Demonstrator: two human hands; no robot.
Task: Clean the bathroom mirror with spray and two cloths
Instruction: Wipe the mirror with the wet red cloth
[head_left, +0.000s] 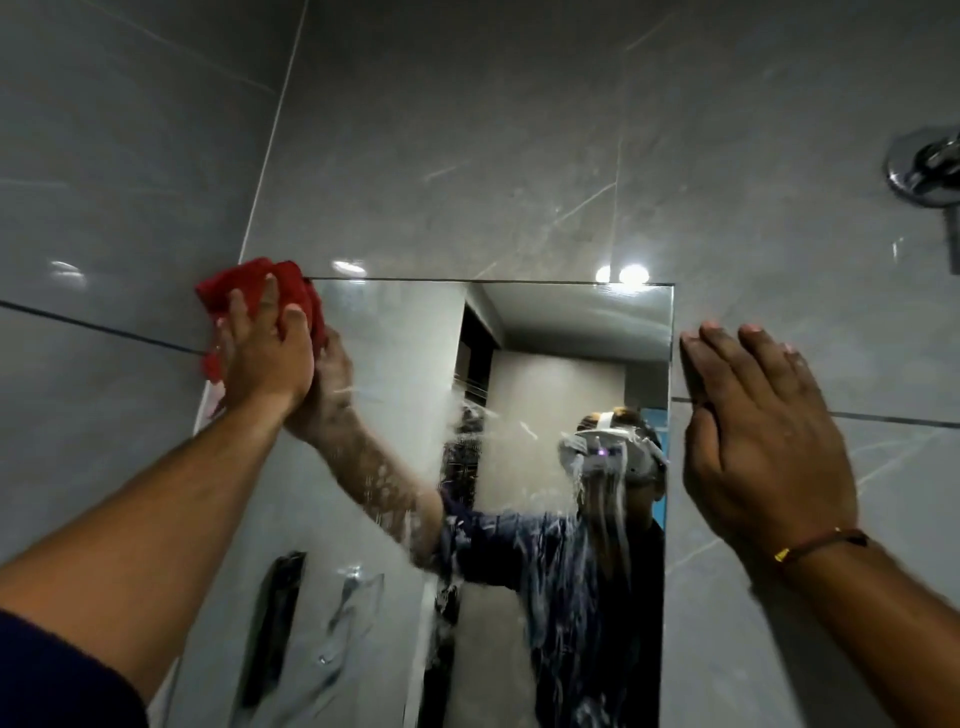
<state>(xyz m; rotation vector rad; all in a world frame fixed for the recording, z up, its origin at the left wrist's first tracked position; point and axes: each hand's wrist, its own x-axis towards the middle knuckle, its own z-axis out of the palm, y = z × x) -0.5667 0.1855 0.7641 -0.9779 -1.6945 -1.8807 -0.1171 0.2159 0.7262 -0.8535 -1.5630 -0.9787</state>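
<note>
A frameless mirror (395, 364) hangs on the grey tiled wall, streaked with white foam and runs of cleaner across its middle and lower part. My left hand (265, 358) presses a red cloth (244, 288) against the mirror's top left corner, with part of the cloth over the tile. My right hand (758, 436) lies flat with fingers together on the wall tile just beyond the mirror's right edge and holds nothing. No spray bottle or second cloth is in view.
A chrome wall fitting (927, 169) sticks out at the upper right. Glossy grey wall tiles (467, 156) surround the mirror. The mirror reflects a person wearing a headset, a doorway and a wall.
</note>
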